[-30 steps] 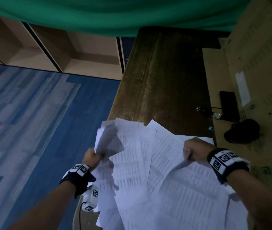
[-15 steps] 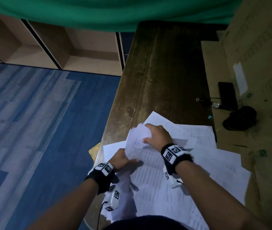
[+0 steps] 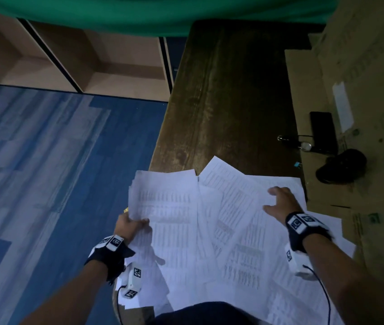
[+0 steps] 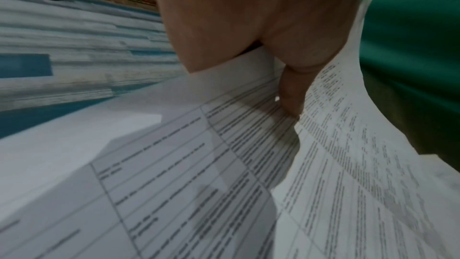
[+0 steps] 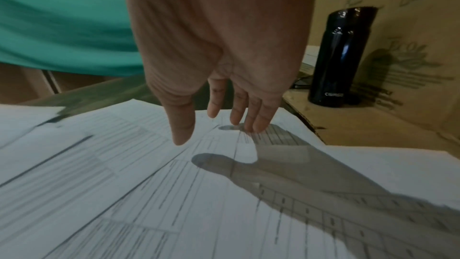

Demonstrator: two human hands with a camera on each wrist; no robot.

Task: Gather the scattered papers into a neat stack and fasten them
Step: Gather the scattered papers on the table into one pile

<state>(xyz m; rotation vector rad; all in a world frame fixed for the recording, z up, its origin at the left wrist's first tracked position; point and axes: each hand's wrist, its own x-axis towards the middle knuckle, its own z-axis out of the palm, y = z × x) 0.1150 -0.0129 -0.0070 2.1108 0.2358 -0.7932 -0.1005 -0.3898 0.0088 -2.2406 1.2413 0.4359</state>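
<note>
- Writing: the papers (image 3: 221, 231) carry printed tables in rows, too blurred to read; the black bottle (image 5: 341, 56) beyond the right hand bears a small pale label near its base (not legible).
- Left hand (image 3: 127, 227): it pinches a sheaf of sheets (image 3: 163, 198) at their near left corner, thumb on top, fingers curled beneath; the sheaf is lifted off the surface (image 3: 228, 102), hanging partly over the blue floor (image 3: 45, 172).
- Between the hands: loose papers lie fanned and overlapping on the surface.
- Right hand (image 3: 280, 202): spread open, fingers nearly straight, just above the top sheet, holding nothing.
- Right of that hand: cardboard (image 3: 362, 90), a dark bundle (image 3: 341, 165), a small blue binder clip (image 3: 297, 164).
</note>
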